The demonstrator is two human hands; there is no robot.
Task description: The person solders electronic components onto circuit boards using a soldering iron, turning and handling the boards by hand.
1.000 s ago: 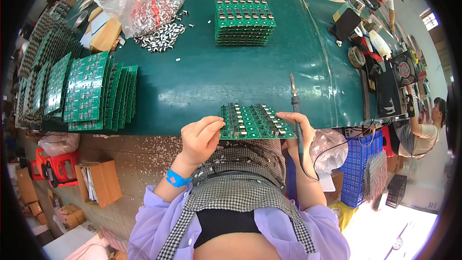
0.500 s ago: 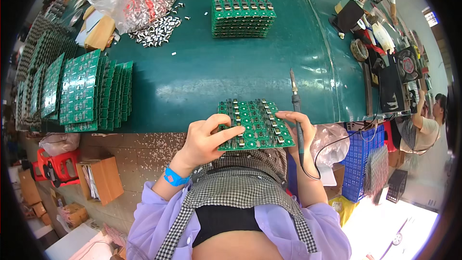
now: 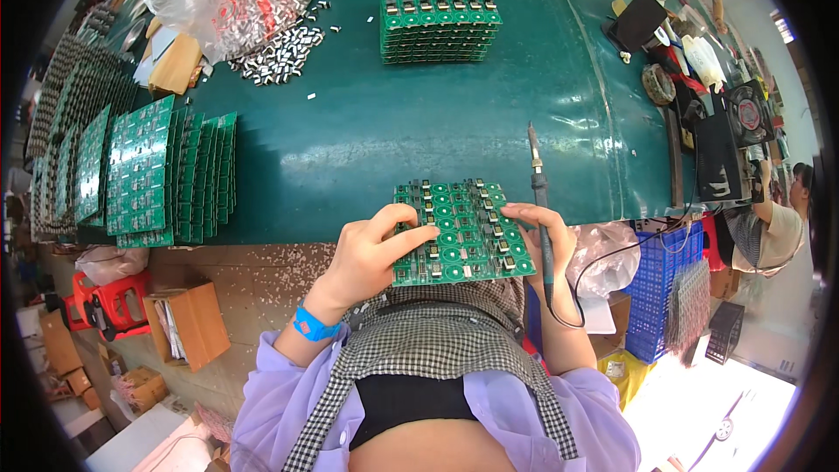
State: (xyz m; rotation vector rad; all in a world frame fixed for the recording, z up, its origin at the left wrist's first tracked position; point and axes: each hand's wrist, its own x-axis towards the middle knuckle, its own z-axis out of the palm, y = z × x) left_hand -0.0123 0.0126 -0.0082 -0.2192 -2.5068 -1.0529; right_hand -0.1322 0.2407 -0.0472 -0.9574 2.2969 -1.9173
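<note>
A green circuit board panel (image 3: 461, 240) with rows of small components is held between both hands at the table's near edge, over my lap. My left hand (image 3: 371, 245) grips its left side, with thumb and index finger bent over the top face. On the right side, my right hand (image 3: 546, 240) touches the board's edge with its fingertips. That same hand carries a soldering iron (image 3: 540, 201), its tip pointing away from me and its cable trailing below. The iron's tip is apart from the board.
A stack of boards (image 3: 437, 22) stands at the far middle of the green table (image 3: 350, 149). More boards (image 3: 144, 166) lean at the left. Loose small metal parts (image 3: 284, 57) spill beside a plastic bag (image 3: 236, 0). A fan (image 3: 745, 114) and a solder reel (image 3: 657, 85) are at the right.
The board's near edge has dropped slightly toward me, so its top face shows more fully. Both hands keep their hold, and the view has shifted a little.
</note>
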